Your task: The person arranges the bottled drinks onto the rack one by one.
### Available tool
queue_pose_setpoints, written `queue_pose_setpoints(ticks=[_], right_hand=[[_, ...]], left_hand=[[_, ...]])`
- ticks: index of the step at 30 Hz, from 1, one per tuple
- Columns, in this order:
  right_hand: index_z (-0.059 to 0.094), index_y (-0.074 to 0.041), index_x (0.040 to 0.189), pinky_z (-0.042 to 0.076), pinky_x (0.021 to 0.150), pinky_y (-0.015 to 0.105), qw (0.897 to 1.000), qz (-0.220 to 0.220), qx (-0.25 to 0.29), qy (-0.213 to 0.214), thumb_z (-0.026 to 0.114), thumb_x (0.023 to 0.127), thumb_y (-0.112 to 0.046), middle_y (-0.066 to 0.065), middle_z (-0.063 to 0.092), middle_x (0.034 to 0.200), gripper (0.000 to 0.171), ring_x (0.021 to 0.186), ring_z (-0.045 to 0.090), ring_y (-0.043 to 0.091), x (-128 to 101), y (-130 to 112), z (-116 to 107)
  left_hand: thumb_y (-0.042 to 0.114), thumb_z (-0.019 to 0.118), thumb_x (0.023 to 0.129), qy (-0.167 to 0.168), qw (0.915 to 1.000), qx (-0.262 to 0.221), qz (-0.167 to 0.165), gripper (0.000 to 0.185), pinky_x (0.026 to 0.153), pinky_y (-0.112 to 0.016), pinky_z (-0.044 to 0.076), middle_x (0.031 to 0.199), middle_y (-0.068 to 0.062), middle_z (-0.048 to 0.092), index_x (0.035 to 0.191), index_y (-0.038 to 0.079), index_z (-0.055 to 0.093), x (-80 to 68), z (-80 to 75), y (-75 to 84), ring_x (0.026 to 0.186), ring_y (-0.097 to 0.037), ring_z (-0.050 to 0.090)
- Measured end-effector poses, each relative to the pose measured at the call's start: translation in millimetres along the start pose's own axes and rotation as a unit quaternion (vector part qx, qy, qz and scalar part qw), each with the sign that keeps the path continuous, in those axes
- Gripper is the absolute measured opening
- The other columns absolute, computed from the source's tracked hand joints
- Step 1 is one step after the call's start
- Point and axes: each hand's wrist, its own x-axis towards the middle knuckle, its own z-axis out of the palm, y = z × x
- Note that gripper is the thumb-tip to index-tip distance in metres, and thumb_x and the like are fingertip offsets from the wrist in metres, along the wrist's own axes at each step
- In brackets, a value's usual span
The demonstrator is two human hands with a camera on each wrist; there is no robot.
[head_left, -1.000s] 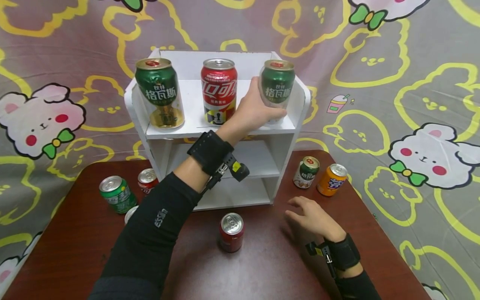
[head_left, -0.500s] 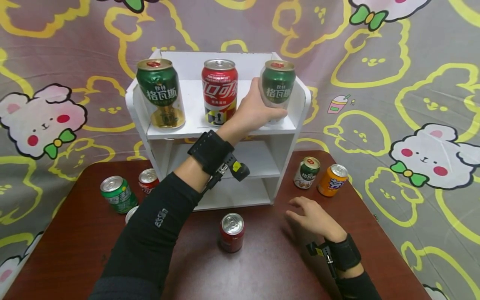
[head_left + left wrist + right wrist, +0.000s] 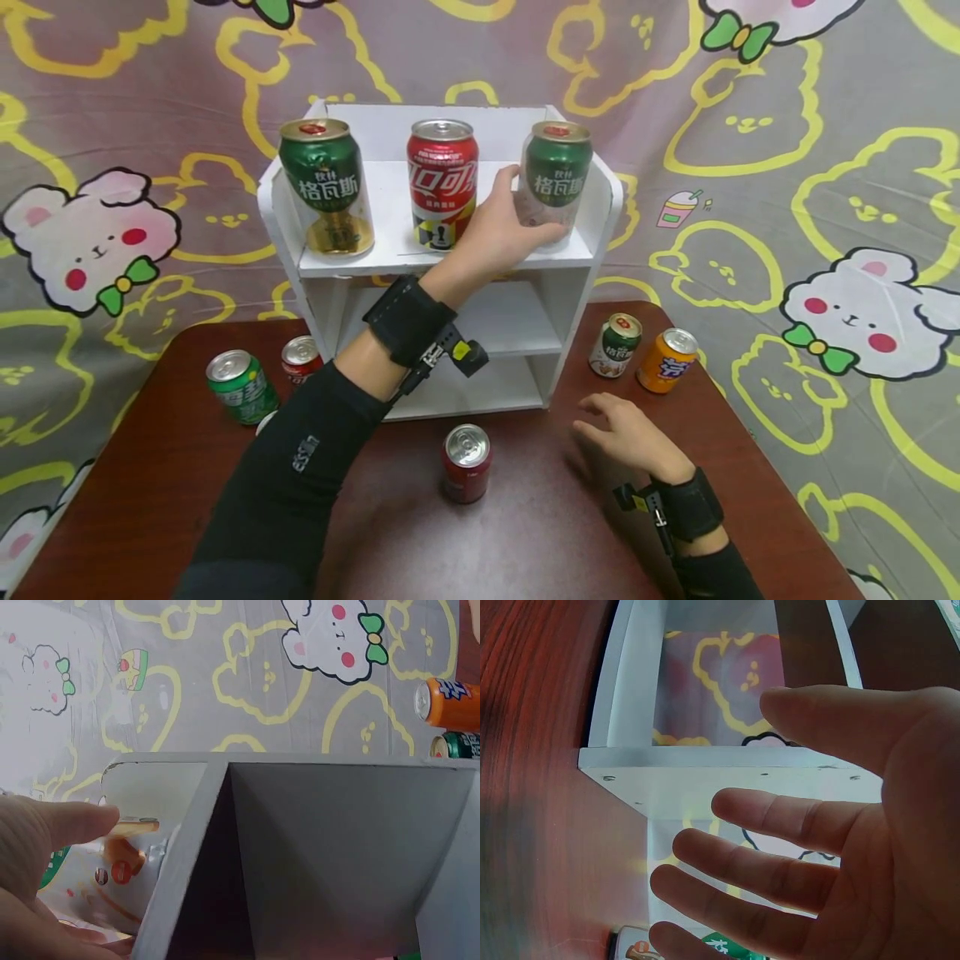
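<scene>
On the top shelf of the white three-tier shelf unit, at its right end, a green-and-white drink can with a gold lid stands upright, long axis vertical. The left hand reaches up from below and to the can's left; its grip looks loosened, thumb lifted beside the can's upper left side and fingers curved along its lower part, touching or just off it. A red cola can stands just left of the hand. The right hand hovers well apart over the dark red wooden counter, fingers spread and holding nothing, so the left is far nearer.
</scene>
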Motion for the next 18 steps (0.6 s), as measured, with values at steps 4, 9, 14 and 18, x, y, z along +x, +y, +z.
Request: queue_pose_setpoints(ticks=[4,9,14,18], right_hand=[[0.059,-0.002,0.117,0.049,0.085,0.047,1.000,0.003,-0.003,-0.002,0.062,0.092,-0.033,0.015,0.061,0.114,0.040,0.104,0.058,0.033,0.1,0.9,-0.2],[0.060,-0.003,0.117,0.049,0.085,0.047,1.000,0.005,-0.007,-0.001,0.062,0.092,-0.034,0.014,0.061,0.114,0.040,0.104,0.058,0.032,0.3,1.3,0.0],[0.060,-0.002,0.117,0.049,0.085,0.047,1.000,0.000,-0.014,0.001,0.062,0.092,-0.034,0.014,0.061,0.113,0.041,0.104,0.058,0.031,0.7,1.7,0.3],[0.060,-0.003,0.116,0.049,0.084,0.047,1.000,-0.004,-0.012,0.001,0.063,0.091,-0.034,0.012,0.062,0.112,0.040,0.103,0.059,0.031,0.6,1.2,0.2]], left_hand=[[0.031,0.069,0.087,-0.009,0.9999,0.008,-0.005,0.087,0.105,-0.036,0.034,0.149,-0.005,0.033,0.151,0.019,0.011,-8.5,-3.9,-2.9,0.134,-0.018,0.034],[0.030,0.066,0.089,-0.023,0.9997,-0.003,-0.012,0.084,0.102,-0.034,0.038,0.149,-0.006,0.033,0.151,0.019,0.010,-20.6,-8.2,-4.2,0.133,-0.018,0.036],[0.029,0.063,0.090,-0.034,0.9993,0.014,-0.004,0.081,0.103,-0.030,0.036,0.150,-0.006,0.032,0.151,0.016,0.011,-29.2,-9.7,-4.3,0.135,-0.015,0.034],[0.029,0.064,0.089,-0.036,0.9990,0.024,0.010,0.081,0.103,-0.028,0.035,0.150,-0.008,0.033,0.150,0.013,0.013,-33.9,-11.1,-4.8,0.134,-0.015,0.035]])
